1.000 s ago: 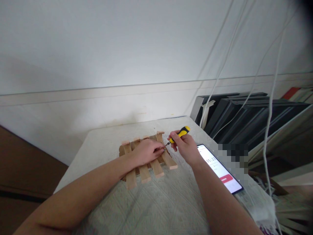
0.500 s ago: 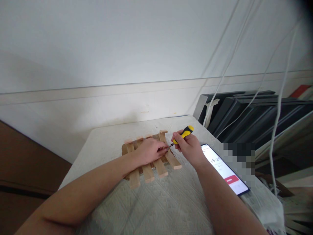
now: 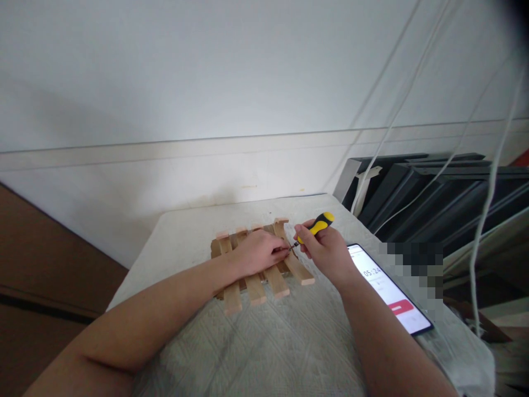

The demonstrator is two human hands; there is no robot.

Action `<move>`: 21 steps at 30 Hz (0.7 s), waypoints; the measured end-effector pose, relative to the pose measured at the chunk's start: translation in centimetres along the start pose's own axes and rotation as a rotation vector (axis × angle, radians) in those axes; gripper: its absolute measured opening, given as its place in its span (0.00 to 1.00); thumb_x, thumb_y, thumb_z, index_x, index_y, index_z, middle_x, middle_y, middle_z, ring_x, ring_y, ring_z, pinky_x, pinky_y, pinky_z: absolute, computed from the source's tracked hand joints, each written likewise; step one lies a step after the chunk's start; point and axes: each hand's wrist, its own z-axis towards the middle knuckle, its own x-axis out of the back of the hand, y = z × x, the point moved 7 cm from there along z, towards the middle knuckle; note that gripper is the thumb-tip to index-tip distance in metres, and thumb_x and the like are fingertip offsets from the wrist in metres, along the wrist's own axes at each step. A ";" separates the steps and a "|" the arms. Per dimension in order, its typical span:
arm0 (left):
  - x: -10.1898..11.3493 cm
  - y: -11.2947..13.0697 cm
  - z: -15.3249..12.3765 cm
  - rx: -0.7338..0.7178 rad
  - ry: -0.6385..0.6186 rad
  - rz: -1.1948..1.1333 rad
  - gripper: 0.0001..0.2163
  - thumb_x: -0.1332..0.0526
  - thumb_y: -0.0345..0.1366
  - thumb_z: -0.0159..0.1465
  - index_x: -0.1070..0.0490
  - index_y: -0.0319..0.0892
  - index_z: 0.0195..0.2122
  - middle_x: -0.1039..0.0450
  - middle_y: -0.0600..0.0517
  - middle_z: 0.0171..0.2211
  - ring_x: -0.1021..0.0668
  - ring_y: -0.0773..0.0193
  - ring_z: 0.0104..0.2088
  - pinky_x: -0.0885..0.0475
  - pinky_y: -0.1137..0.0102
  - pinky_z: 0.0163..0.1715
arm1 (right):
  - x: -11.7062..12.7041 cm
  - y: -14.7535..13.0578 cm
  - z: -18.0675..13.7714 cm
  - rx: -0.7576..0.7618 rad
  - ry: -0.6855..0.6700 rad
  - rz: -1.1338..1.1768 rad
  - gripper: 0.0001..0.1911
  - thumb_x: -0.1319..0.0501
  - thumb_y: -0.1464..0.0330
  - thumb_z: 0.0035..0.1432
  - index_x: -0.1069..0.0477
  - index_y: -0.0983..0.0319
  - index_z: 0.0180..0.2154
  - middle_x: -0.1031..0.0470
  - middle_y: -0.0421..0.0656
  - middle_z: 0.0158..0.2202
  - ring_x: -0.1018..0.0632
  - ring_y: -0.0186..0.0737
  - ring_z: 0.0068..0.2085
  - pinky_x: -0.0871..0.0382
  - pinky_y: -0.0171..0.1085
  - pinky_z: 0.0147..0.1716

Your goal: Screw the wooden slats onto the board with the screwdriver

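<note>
A small wooden rack of several pale slats lies on a table covered with a white quilted cloth. My left hand rests on top of the slats, with its fingertips pinched together near the screwdriver's tip; what they hold is too small to make out. My right hand is closed around a yellow-and-black screwdriver. The screwdriver slants down to the left, its tip meeting the rightmost slat right by my left fingertips.
A phone with a lit timer screen lies on the cloth to the right of my right wrist. Dark metal frames lean beside the table at the right. White cables hang down there. A white wall stands behind.
The view has shifted, so everything sits slightly further right in the picture. The phone's timer has counted up a second. My hands hold the same pose on the slats.
</note>
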 end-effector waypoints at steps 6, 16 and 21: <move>0.0 0.3 0.1 -0.002 -0.026 0.042 0.11 0.44 0.37 0.67 0.23 0.41 0.36 0.21 0.50 0.30 0.23 0.65 0.29 0.36 0.72 0.30 | 0.3 -1.1 -0.3 0.002 0.030 -0.116 0.19 0.45 0.53 0.58 0.29 0.62 0.29 0.29 0.40 0.17 0.29 0.37 0.18 0.38 0.35 0.21; 1.0 0.2 0.0 -0.020 0.098 -0.094 0.11 0.44 0.40 0.67 0.26 0.39 0.37 0.22 0.50 0.32 0.22 0.64 0.31 0.33 0.71 0.33 | -0.7 -0.9 -0.2 0.107 0.046 -0.033 0.19 0.46 0.53 0.60 0.32 0.61 0.32 0.28 0.42 0.28 0.27 0.39 0.31 0.35 0.38 0.32; 0.4 0.0 0.3 -0.046 0.057 -0.064 0.13 0.47 0.38 0.69 0.24 0.40 0.38 0.21 0.48 0.36 0.21 0.62 0.35 0.32 0.70 0.36 | -1.9 -1.5 -0.6 0.252 -0.060 -0.004 0.15 0.51 0.59 0.65 0.35 0.60 0.30 0.31 0.44 0.33 0.28 0.41 0.40 0.35 0.41 0.43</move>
